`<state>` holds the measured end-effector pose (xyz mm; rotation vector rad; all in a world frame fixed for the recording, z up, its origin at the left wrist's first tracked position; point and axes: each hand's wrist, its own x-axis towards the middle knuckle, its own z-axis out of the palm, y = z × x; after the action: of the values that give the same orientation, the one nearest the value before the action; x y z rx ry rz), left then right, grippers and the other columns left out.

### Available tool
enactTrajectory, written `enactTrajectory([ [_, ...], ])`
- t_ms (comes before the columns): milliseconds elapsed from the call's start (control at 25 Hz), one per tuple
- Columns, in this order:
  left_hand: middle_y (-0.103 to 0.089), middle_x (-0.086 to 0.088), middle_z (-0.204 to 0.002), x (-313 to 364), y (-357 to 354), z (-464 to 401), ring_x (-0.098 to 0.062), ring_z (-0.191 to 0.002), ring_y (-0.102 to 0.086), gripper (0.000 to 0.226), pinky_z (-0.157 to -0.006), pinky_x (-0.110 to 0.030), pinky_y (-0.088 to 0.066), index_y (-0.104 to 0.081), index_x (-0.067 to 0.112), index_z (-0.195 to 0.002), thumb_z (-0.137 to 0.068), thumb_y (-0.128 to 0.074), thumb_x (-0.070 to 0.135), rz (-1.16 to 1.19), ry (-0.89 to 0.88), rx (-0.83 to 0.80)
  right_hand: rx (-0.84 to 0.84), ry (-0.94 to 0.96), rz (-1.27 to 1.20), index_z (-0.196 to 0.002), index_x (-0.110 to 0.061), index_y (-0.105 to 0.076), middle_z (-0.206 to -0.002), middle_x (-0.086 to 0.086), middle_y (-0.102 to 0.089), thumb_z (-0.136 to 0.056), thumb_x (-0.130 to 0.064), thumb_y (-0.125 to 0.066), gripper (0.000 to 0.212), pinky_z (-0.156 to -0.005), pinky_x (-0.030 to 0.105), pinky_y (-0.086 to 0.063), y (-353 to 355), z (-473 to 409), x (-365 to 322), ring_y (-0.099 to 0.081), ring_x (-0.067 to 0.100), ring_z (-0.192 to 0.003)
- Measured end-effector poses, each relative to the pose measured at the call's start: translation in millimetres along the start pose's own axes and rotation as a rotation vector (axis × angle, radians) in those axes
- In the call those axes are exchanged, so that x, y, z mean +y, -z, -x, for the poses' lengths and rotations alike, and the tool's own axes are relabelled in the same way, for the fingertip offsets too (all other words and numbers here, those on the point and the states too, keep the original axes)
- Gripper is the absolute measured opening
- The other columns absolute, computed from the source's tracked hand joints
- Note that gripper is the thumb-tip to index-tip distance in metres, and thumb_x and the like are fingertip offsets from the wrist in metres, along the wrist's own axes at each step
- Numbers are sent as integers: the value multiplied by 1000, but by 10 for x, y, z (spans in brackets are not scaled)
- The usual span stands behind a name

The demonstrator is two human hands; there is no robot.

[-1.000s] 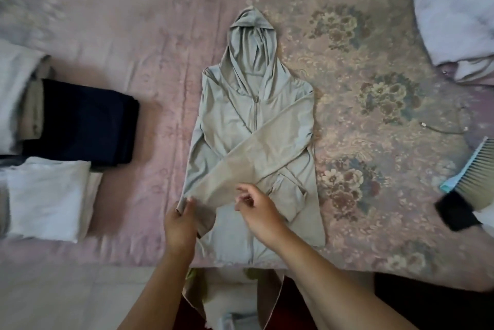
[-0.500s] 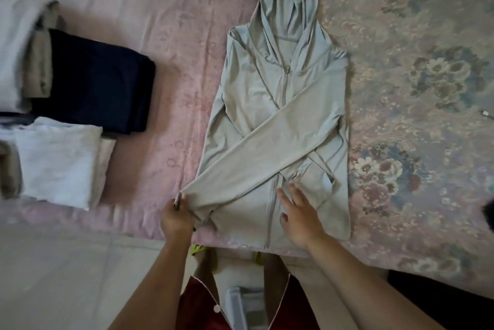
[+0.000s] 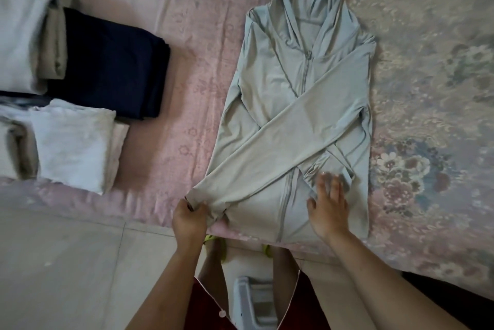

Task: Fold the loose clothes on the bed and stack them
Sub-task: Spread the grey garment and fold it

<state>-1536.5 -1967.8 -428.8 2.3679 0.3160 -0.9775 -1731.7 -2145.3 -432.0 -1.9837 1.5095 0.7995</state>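
Now the grey hooded jacket (image 3: 299,105) lies face up near the front edge of the bed (image 3: 197,43), one sleeve (image 3: 283,142) drawn diagonally across its front. To fold well, that sleeve should lie flat and straight inside the body's outline before the other follows. The left hand (image 3: 189,218) pinches the cuff in a closed grip at the jacket's lower left corner. The right hand (image 3: 327,205) rests flat with straight fingers, pressing the lower front beside the zipper.
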Motion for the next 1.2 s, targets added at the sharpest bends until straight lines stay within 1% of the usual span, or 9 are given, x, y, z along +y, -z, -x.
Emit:
enactTrajectory([
  [120, -50, -2, -67, 292, -152, 99, -21, -59, -52, 15, -45, -26, -43, -46, 12, -77, -86, -56, 5, 84, -90, 1, 64, 72, -24, -152, -18, -1, -159, 12, 7, -99, -26, -41, 67, -118, 38, -13, 51, 1, -44, 2, 26, -147],
  [400, -55, -5, -82, 588, -396, 135, -14, -60, -60, 25, -47, -30, -51, -43, 12, -114, -97, -50, 28, 327, -68, -238, 94, 182, -31, -152, -18, -7, -160, 9, 4, -100, -24, -36, 60, -116, 36, -15, 6, 56, -194, -3, 25, -146],
  [520, -64, -13, -105, 175, -94, -43, -25, -93, -65, 29, -77, -41, -56, -56, 1, -119, -93, -48, 14, -331, -837, 36, 59, 323, 177, -151, -22, 7, -159, 6, 16, -102, -30, -29, 62, -117, 38, -6, -124, 112, -151, 12, 23, -146],
  [600, -55, -19, -132, -37, -31, -108, -37, -121, -54, 48, -95, -50, -49, -56, -1, -128, -89, -38, 20, -806, -1250, -21, -27, 383, 291, -149, -28, 15, -155, 4, 27, -101, -37, -28, 65, -117, 43, 2, -234, 107, -130, 22, 24, -144],
  [760, -44, -16, -142, -175, -8, -200, -35, -130, -43, 58, -97, -53, -46, -50, 6, -135, -85, -41, 35, -1131, -1446, -166, -65, 338, 380, -149, -28, 14, -151, 3, 35, -99, -39, -33, 70, -116, 44, 4, -388, 139, 60, 22, 24, -143],
  [880, -45, -14, -142, -312, 136, -323, -32, -138, -32, 92, -101, -53, -43, -35, 8, -144, -70, -69, 51, -1167, -1489, -245, 101, 252, 331, -147, -14, -32, -156, 18, -13, -99, -42, -20, 57, -108, 55, -28, -352, 330, 347, -22, 36, -142],
  [1000, -41, -12, -146, -234, 254, -414, -28, -135, -40, 128, -99, -50, -46, -4, 8, -149, -56, -73, 62, -1350, -1357, -315, 51, 188, 299, -129, -10, -58, -136, 21, -51, -96, -46, 8, 82, -94, 57, -43, -295, 474, 672, -51, 37, -123],
  [1080, -24, -17, -153, -209, 210, -354, -32, -136, -35, 104, -102, -49, -43, -9, 6, -149, -72, -58, 55, -1378, -1488, -330, 83, 238, 284, -136, -14, -49, -140, 18, -47, -97, -46, 7, 75, -100, 51, -37, -214, 470, 718, -46, 34, -127],
  [1200, -48, -17, -140, 126, -37, -299, -34, -127, -48, 59, -103, -50, -40, -48, 8, -135, -85, -46, 39, -1139, -1677, -308, 191, 310, 239, -141, -10, -42, -147, 16, -39, -99, -44, 0, 69, -105, 44, -34, -60, 242, 619, -39, 29, -133],
])
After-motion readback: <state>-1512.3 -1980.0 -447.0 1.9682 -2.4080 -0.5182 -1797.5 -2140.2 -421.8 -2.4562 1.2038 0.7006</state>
